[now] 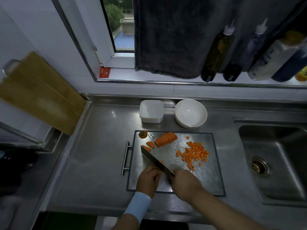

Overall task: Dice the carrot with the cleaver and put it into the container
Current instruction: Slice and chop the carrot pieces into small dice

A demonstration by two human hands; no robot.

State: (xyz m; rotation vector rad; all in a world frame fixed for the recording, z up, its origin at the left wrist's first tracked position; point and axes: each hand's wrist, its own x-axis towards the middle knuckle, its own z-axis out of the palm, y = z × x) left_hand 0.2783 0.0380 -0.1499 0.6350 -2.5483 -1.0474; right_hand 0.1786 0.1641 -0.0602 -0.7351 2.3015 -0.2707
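Right hand [186, 185] is gripping the cleaver [154, 159] on the board [204, 176].
Its fingers are wrapping the handle; the left hand [149, 176] is curling beside the blade (whether it is pinching anything, I cannot tell). The sliced carrot [166, 139] is lying near the board's far edge, dice [193, 154] are piling to its right, and the container [151, 111] is sitting behind the board.

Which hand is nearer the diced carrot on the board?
Right. The right hand, gripping the cleaver, is just this side of the diced carrot; the left hand lies farther left, beyond the blade.
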